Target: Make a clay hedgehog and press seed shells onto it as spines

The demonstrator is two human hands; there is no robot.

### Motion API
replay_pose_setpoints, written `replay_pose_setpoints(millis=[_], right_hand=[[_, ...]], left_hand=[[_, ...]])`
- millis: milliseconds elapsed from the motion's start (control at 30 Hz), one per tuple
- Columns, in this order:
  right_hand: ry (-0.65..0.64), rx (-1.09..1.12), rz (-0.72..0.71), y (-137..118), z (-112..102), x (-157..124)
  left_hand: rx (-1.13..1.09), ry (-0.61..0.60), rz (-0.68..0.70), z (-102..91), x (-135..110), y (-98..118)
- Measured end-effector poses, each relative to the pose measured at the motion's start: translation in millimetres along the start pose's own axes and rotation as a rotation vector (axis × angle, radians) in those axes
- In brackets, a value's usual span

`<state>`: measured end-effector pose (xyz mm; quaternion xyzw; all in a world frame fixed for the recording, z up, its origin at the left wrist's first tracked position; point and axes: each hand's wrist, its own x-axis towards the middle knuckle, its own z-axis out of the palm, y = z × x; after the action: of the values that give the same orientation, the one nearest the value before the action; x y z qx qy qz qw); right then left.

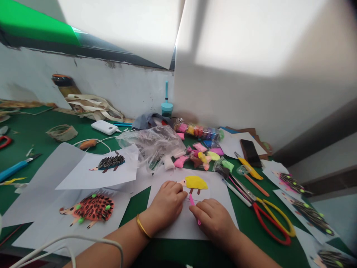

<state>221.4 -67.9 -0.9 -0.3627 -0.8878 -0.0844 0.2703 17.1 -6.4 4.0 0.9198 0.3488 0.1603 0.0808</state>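
My right hand (pixel 214 219) grips a slim pink modelling tool (pixel 192 200), its flat tip close to the brown legs of a clay hedgehog. The hedgehog has a bright yellow body (pixel 196 182) and a pale pointed face, and lies flat on a white sheet of paper (pixel 173 232). My left hand (pixel 167 201) rests on the same sheet, left of the figure, with fingers curled and thumb reaching toward the legs. Whatever those fingers may hold is hidden. A gold bangle (pixel 143 226) circles the left wrist.
Finished hedgehog pictures (pixel 93 208) lie left and right. Behind the sheet are clay packets (pixel 199 154) and a clear plastic bag (pixel 153 143). Scissors (pixel 267 216), a yellow cutter (pixel 249 167) and a phone (pixel 250 152) sit rightward. A white cable (pixel 83 240) crosses the front left.
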Motion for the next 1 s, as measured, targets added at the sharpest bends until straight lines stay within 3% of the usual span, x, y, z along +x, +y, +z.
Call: replay_pose_setpoints(millis=[1000], right_hand=[[0.034, 0.007, 0.013, -2.0, 2.1, 5.2]], left_hand=[[-0.003, 0.016, -0.003, -0.9, 0.8, 1.1]])
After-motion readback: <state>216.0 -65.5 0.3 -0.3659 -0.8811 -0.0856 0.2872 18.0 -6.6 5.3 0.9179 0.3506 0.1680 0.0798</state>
